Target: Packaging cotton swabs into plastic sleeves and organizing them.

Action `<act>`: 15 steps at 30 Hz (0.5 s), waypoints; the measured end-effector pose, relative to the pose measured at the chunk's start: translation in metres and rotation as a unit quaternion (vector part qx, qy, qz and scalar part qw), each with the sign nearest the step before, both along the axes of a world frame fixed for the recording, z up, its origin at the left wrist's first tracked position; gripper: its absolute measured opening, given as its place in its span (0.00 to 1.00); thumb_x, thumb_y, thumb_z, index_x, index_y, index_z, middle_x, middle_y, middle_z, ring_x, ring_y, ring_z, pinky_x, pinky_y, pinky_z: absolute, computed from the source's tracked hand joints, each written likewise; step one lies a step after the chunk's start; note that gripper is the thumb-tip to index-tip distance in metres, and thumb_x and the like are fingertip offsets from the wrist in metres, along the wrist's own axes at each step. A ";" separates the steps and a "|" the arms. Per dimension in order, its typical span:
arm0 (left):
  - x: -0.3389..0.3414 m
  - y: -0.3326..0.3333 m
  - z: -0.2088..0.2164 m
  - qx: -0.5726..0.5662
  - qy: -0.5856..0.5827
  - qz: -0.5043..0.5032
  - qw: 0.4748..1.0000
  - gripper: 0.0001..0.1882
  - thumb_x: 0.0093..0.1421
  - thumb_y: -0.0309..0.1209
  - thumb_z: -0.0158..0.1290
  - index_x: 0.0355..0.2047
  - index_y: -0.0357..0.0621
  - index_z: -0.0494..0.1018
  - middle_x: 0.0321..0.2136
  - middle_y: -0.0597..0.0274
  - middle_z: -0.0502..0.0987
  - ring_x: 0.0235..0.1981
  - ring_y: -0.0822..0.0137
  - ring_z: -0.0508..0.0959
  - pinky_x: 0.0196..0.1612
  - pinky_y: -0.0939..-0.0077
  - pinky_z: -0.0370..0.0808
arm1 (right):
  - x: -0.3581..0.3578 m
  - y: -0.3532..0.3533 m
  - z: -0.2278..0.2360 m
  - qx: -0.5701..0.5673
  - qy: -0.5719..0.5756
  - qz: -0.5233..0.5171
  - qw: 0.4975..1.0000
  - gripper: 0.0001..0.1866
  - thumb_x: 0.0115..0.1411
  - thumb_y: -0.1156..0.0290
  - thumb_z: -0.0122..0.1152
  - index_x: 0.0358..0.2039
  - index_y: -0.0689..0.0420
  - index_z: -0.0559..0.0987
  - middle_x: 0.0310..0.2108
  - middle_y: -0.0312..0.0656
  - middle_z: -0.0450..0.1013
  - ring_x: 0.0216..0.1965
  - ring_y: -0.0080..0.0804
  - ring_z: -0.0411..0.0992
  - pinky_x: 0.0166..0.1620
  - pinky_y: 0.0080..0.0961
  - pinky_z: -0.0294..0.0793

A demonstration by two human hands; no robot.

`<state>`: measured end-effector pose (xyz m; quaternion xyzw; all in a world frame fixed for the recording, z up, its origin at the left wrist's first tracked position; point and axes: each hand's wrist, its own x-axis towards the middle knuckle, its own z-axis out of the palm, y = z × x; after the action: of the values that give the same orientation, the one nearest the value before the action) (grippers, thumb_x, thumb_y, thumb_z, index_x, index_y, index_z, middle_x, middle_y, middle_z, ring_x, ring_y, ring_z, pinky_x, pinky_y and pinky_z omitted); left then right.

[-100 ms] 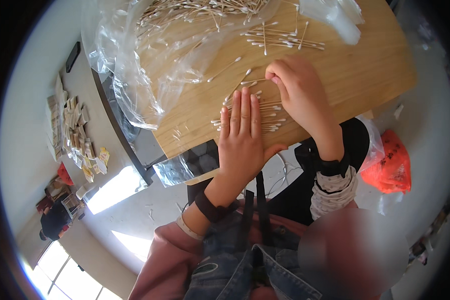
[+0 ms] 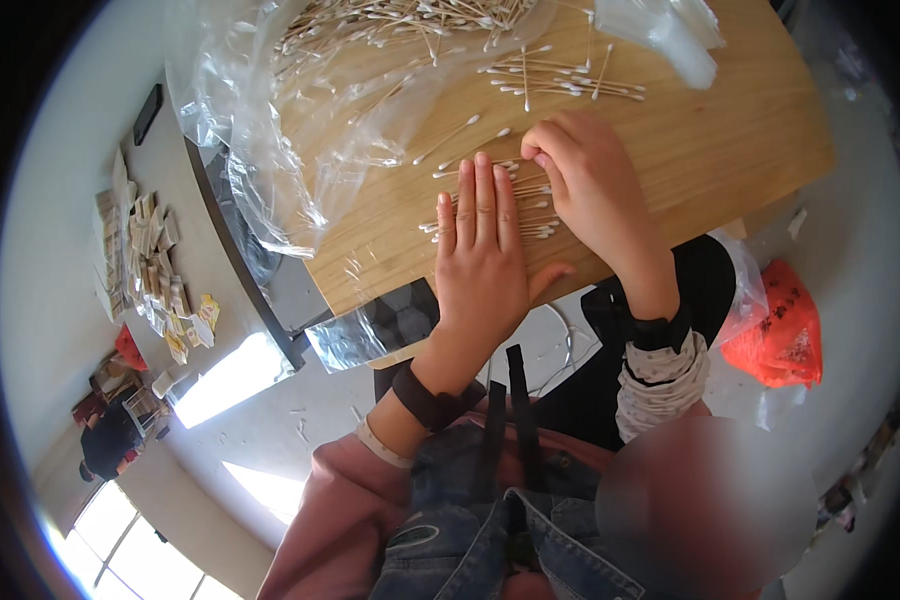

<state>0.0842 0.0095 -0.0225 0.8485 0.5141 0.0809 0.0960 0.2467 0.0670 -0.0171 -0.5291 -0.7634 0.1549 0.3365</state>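
Your left hand has slid slightly toward the wooden desk's far edge, carrying the cotton swabs beneath it; your right hand has edged leftward. Your left palm lies flat, fingers straight, across those swabs beside the near edge, probably to keep them from rolling. They point left-right, long axes roughly along that edge. Your right thumb and forefinger pinch together, apparently on one swab's end.

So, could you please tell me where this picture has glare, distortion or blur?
Head view: the window is washed out and the clear plastic bag glints; head view: fisheye distortion bends edges near the border; head view: a round patch, lower right, is blurred; the left hand looks fairly sharp.
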 end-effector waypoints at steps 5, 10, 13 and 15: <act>0.000 0.005 -0.005 0.007 -0.031 -0.002 0.999 0.61 0.55 0.67 0.51 0.69 0.24 0.46 0.71 0.32 0.47 0.74 0.41 0.47 0.72 0.44 0.45 | 0.000 0.005 -0.014 0.038 0.049 0.000 0.998 0.10 0.49 0.85 0.58 0.31 0.57 0.75 0.30 0.41 0.72 0.37 0.45 0.71 0.43 0.38 0.69; -0.022 -0.007 0.004 0.004 -0.043 0.078 0.996 0.61 0.58 0.62 0.55 0.71 0.26 0.39 0.72 0.31 0.42 0.74 0.39 0.43 0.71 0.39 0.42 | 0.007 -0.005 -0.007 0.032 0.073 0.023 0.997 0.14 0.51 0.82 0.63 0.39 0.56 0.78 0.38 0.41 0.75 0.44 0.45 0.72 0.49 0.38 0.70; -0.027 -0.018 0.009 -0.025 -0.023 0.061 0.998 0.59 0.59 0.58 0.56 0.71 0.26 0.39 0.71 0.31 0.43 0.74 0.39 0.43 0.71 0.40 0.42 | 0.020 -0.020 0.011 -0.024 0.068 0.031 0.997 0.25 0.50 0.76 0.70 0.51 0.54 0.76 0.51 0.41 0.73 0.56 0.45 0.68 0.58 0.39 0.66; -0.024 -0.013 0.003 -0.010 -0.018 0.062 0.998 0.58 0.58 0.58 0.57 0.70 0.25 0.42 0.71 0.31 0.45 0.74 0.40 0.44 0.71 0.41 0.43 | 0.020 -0.028 0.015 -0.065 0.052 0.052 0.995 0.33 0.49 0.73 0.73 0.57 0.53 0.75 0.58 0.40 0.71 0.63 0.45 0.64 0.63 0.40 0.63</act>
<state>0.0602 -0.0038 -0.0198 0.8125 0.5647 0.0964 0.1082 0.2670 0.0385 -0.0023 -0.5006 -0.7597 0.2487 0.3323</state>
